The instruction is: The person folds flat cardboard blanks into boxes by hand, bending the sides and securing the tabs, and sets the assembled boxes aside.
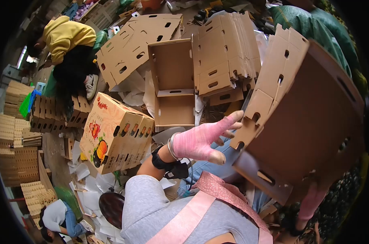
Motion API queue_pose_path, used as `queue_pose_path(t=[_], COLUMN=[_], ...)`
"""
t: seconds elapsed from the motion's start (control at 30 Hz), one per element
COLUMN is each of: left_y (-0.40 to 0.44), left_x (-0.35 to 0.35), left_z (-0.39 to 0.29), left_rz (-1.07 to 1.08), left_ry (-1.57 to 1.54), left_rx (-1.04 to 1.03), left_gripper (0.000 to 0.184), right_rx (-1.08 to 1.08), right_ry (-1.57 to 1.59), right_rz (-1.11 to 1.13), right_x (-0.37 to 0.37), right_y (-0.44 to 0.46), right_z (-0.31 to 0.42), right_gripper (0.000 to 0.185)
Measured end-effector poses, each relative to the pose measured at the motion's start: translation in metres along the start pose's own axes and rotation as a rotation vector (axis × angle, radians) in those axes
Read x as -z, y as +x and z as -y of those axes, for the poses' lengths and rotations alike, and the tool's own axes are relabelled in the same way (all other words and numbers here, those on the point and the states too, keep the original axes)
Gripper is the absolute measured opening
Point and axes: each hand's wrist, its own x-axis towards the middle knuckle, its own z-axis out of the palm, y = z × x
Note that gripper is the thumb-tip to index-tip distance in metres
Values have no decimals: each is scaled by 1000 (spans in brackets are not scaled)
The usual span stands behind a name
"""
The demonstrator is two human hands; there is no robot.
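Cardboard box (pixel 306 118) tilted at right hand (pixel 313 200), fingers hidden, grip cannot be told; left hand (pixel 201 142) near box, gloved fingers spread

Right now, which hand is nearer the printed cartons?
Left. The left hand is just to the right of the printed cartons, fingers spread; the right hand is much farther right, by the lower edge of the large open box.
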Motion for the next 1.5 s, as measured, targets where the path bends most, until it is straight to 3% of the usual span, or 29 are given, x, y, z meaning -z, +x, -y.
queue_pose_path(t=[0.03,0.07,0.13,0.2,0.27,0.3,0.4,0.5,0.63,0.67,0.77,0.9,0.93,1.0,1.1,1.13,1.17,1.2,1.23,1.27,1.33,1.43,1.5], left_y=[4,10,13,2,-33,-53,-90,-100,-119,-122,-109,-107,-108,-96,-68,-50,-31,-11,22,49,99,146,147], left_x=[-3,-11,5,44,84,103,136,148,166,167,162,169,172,158,133,116,107,99,76,56,17,-3,-2], left_z=[-17,-13,6,35,91,117,176,198,252,258,235,281,290,290,267,242,236,237,192,171,133,95,77], left_rz=[-36,-258,-757,-966,-1191,-1265,-1451,-1560,-1627,-1651,-1579,-1551,-1317,-1305,-1418,-1302,-1190,-1055,-869,-738,-587,-285,-271], left_ry=[117,298,515,240,434,525,457,606,649,731,615,757,736,793,1062,1152,1127,1093,697,551,497,371,360], left_rx=[-45,-62,38,-113,-144,-44,85,463,609,618,746,828,1154,1408,1207,1033,802,418,323,165,31,307,309], left_gripper=[109,97,67,45,35,36,38,38,38,28,31,41,50,72,92,101,96,79,67,63,66,95,97], right_rx=[92,27,263,379,620,717,449,378,262,259,208,146,131,110,-14,-134,-234,-332,-315,-293,-236,-281,-348], right_ry=[-134,-67,43,223,-41,-129,15,-15,-43,-87,-204,-221,-239,-278,-490,-520,-548,-578,-562,-546,-250,-437,-496], right_rz=[26,154,388,640,567,475,516,414,221,178,53,-57,-77,-119,-279,-311,-224,-130,-72,-13,73,150,205], right_x=[-18,-36,-86,-111,-118,-117,-104,-92,-66,-58,-34,-6,-1,6,22,35,38,38,31,22,16,2,8], right_y=[18,31,54,69,73,73,72,75,72,71,60,47,43,36,28,26,30,32,41,58,98,137,148], right_z=[16,38,74,69,69,68,60,38,0,-8,-26,-50,-53,-57,-76,-107,-124,-134,-136,-137,-148,-126,-117], right_gripper=[38,42,65,79,89,88,85,77,73,69,65,61,60,60,61,62,62,62,63,65,67,64,59])
